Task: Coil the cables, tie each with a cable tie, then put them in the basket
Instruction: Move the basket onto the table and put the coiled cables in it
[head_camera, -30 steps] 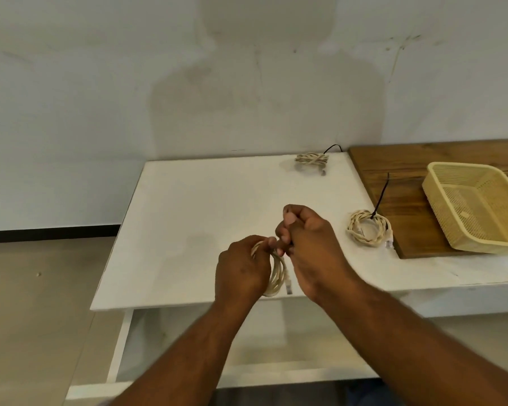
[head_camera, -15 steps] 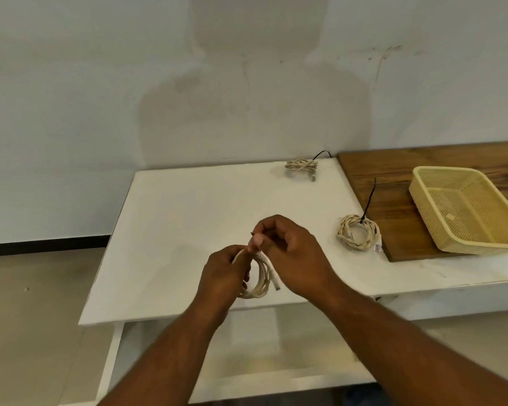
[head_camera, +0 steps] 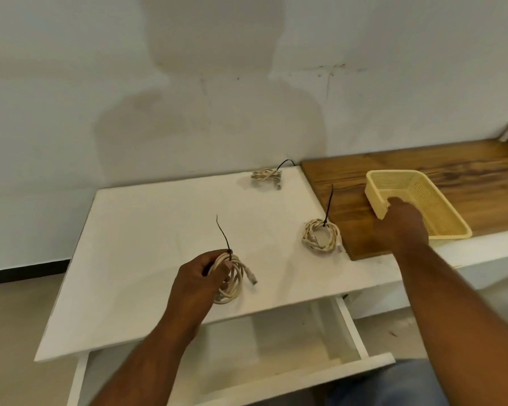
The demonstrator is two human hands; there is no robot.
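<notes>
bare indoor room: white desk [head_camera: 159, 230], wooden counter [head_camera: 440, 168], plain wall [head_camera: 71, 83]

Cream cable [head_camera: 232, 278] wound in a loose coil, lower centre of frame, gripped in left hand [head_camera: 198, 284], plug end sticking out to the right. Black cable tie [head_camera: 224, 234] cinched round its top, tail pointing up. Second coil [head_camera: 320, 237] lying flat right of centre, tied, second tie [head_camera: 329, 206] standing upright. Third coil [head_camera: 267, 174] squashed flat, upper centre by the wall, third tie [head_camera: 285, 162] curving right. Pale yellow mesh basket [head_camera: 440, 206] upright at right of frame, near-left corner gripped by right hand [head_camera: 401, 230].
</notes>
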